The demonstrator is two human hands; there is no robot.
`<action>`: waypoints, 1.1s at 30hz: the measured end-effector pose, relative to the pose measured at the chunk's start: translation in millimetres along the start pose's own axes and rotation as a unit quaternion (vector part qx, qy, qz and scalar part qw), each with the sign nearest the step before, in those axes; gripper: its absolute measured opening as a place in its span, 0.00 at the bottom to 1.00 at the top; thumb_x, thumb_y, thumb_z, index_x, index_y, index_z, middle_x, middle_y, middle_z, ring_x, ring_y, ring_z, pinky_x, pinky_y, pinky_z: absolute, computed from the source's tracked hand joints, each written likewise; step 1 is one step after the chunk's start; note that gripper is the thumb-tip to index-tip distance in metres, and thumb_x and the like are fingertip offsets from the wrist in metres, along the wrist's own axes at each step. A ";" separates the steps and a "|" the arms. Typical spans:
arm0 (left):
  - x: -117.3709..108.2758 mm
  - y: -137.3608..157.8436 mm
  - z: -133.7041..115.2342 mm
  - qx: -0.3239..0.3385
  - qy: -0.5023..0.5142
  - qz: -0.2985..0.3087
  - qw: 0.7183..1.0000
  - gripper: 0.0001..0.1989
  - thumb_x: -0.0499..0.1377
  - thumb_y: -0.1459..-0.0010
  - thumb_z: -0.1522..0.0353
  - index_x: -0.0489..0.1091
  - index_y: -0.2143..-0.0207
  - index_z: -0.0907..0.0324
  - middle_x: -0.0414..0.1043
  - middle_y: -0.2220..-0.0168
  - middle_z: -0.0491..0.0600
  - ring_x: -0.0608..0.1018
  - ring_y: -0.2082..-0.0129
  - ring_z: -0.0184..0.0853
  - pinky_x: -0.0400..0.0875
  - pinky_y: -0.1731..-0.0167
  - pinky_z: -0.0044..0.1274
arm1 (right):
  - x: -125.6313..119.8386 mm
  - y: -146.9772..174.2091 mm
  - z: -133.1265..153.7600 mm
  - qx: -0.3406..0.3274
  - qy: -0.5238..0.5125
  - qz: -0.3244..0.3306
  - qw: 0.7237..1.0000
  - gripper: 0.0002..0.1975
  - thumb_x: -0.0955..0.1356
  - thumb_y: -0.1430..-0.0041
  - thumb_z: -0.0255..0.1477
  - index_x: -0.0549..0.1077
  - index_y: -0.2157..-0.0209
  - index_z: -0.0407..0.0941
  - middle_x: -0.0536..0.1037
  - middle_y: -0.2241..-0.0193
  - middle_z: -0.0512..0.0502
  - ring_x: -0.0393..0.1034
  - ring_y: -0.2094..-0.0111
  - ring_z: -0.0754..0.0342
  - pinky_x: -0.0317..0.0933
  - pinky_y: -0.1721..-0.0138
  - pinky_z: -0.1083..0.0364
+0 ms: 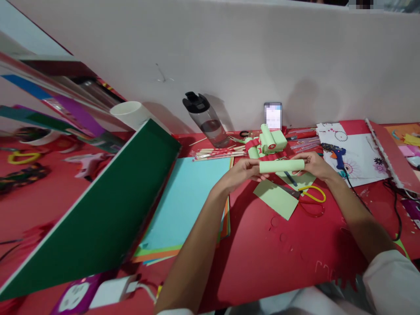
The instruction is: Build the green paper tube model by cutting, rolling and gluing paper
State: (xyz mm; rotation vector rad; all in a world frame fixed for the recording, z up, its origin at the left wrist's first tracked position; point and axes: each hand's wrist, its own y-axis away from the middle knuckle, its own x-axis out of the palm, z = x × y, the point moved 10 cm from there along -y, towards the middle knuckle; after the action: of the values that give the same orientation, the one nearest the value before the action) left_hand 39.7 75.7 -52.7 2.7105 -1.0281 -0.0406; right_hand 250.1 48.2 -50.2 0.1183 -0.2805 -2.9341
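A pale green paper tube (282, 166) is held level above the red table between both hands. My left hand (242, 171) grips its left end, and the fingers of my right hand (314, 164) close on the right end. Beneath the tube lies a flat piece of green paper (274, 199). Scissors with one yellow and one red handle (313, 193) rest partly on that paper. A dark pen (290, 179) is by them, on another green sheet. Just behind the tube sits a model of green rolled paper and red strips (271, 142).
Left of my arms are a stack of coloured paper (187, 197) and a slanted green board (98, 218). A water bottle (210, 122), thin sticks (219, 152) and a phone (273, 115) stand or lie toward the wall. A blue glue gun (337, 153) with its cord is at right.
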 end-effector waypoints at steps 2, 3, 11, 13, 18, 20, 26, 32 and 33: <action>0.7 -1.1 2.3 -0.012 -0.012 -0.004 1.000 0.18 0.75 0.52 0.58 0.82 0.64 0.62 0.84 0.68 0.52 0.82 0.69 0.32 0.78 0.66 0.21 | 2.8 0.1 1.9 -0.010 0.012 0.015 1.000 0.20 0.79 0.52 0.29 0.84 0.55 0.45 0.87 0.66 0.44 0.84 0.66 0.49 0.79 0.68 0.55; 0.6 -1.8 3.3 -0.014 -0.018 -0.007 1.000 0.17 0.75 0.52 0.59 0.81 0.66 0.62 0.83 0.69 0.52 0.82 0.70 0.31 0.78 0.66 0.21 | 3.6 0.1 3.1 -0.014 0.017 0.019 1.000 0.20 0.78 0.52 0.29 0.84 0.55 0.45 0.87 0.66 0.44 0.84 0.65 0.49 0.79 0.68 0.55; -3.0 -4.9 1.7 0.006 -0.068 -0.027 0.997 0.13 0.72 0.51 0.60 0.80 0.71 0.61 0.81 0.72 0.49 0.80 0.71 0.31 0.79 0.66 0.22 | 4.7 -1.5 4.6 -0.031 0.057 0.031 0.997 0.19 0.77 0.52 0.30 0.85 0.56 0.44 0.87 0.60 0.43 0.83 0.61 0.47 0.80 0.62 0.51; -3.0 -5.4 -1.5 0.024 -0.078 -0.030 0.996 0.12 0.71 0.50 0.61 0.80 0.69 0.61 0.81 0.72 0.48 0.80 0.71 0.32 0.79 0.65 0.23 | 4.9 -2.2 3.7 -0.033 0.067 0.033 0.997 0.19 0.77 0.52 0.31 0.85 0.56 0.44 0.87 0.61 0.43 0.82 0.62 0.48 0.79 0.63 0.51; -4.1 -6.8 -9.3 0.067 -0.104 -0.056 0.991 0.12 0.67 0.46 0.61 0.80 0.65 0.61 0.80 0.73 0.47 0.81 0.72 0.34 0.79 0.67 0.25 | 1.3 -1.9 9.9 -0.060 0.078 0.015 0.995 0.16 0.75 0.51 0.29 0.86 0.58 0.45 0.87 0.60 0.44 0.82 0.61 0.48 0.77 0.60 0.50; -4.7 -6.8 -11.2 0.074 -0.104 -0.065 0.990 0.13 0.66 0.47 0.60 0.80 0.65 0.61 0.79 0.74 0.47 0.80 0.72 0.34 0.79 0.67 0.25 | -1.1 -1.1 13.5 -0.071 0.081 0.003 0.994 0.14 0.75 0.51 0.28 0.86 0.59 0.46 0.87 0.59 0.44 0.82 0.60 0.48 0.77 0.59 0.50; -8.8 -4.9 -9.9 0.065 -0.077 -0.084 0.991 0.14 0.67 0.49 0.60 0.81 0.65 0.61 0.78 0.74 0.47 0.79 0.73 0.33 0.77 0.68 0.24 | -6.1 0.4 21.0 -0.093 0.064 -0.036 0.993 0.14 0.77 0.53 0.29 0.85 0.61 0.46 0.87 0.61 0.45 0.82 0.60 0.48 0.78 0.58 0.49; -13.0 -8.3 5.9 0.031 -0.016 -0.081 0.996 0.12 0.70 0.55 0.64 0.81 0.68 0.61 0.78 0.74 0.47 0.78 0.73 0.32 0.76 0.67 0.23 | -4.0 3.7 23.8 -0.078 0.011 -0.044 0.996 0.16 0.79 0.56 0.29 0.85 0.61 0.46 0.87 0.64 0.46 0.82 0.62 0.48 0.78 0.60 0.52; -14.5 -9.0 8.3 0.028 -0.009 -0.083 0.996 0.12 0.71 0.56 0.65 0.81 0.67 0.61 0.78 0.75 0.47 0.79 0.73 0.32 0.76 0.67 0.23 | -5.0 4.3 23.2 -0.071 0.001 -0.049 0.996 0.16 0.79 0.56 0.30 0.85 0.61 0.45 0.86 0.65 0.46 0.82 0.62 0.49 0.79 0.61 0.52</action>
State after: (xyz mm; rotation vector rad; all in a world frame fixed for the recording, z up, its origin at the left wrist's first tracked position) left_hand 33.8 90.0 -63.7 2.8447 -0.8176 -0.0670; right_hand 253.5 49.2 -26.3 0.1163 -0.0675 -3.0393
